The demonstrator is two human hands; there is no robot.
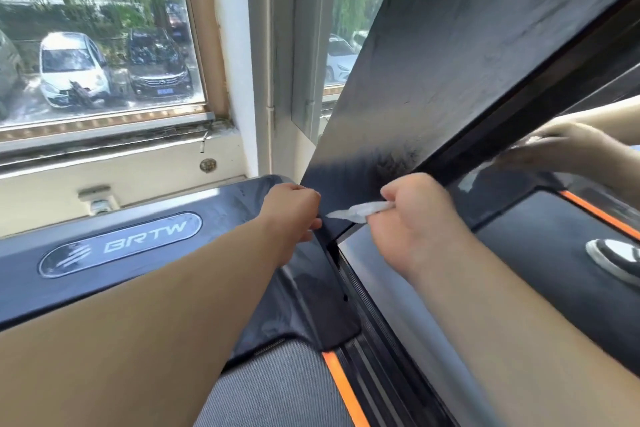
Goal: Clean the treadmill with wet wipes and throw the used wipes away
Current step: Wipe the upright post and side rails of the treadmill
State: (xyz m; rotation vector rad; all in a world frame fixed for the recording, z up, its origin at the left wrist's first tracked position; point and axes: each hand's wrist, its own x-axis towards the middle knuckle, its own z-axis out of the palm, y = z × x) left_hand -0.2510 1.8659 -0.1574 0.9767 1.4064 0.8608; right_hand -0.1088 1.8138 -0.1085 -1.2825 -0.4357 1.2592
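Wiping the foot of a treadmill post beside a window

The black treadmill fills the near scene, and its dusty, streaked upright rises to the far right. The left hand is curled against the upright's left edge at its base; whether it grips there I cannot tell. The right hand pinches a white wet wipe. The wipe is twisted into a thin point aimed left at the upright's base.

matt plastic upright, woven grey belt, crumpled cloth wipe
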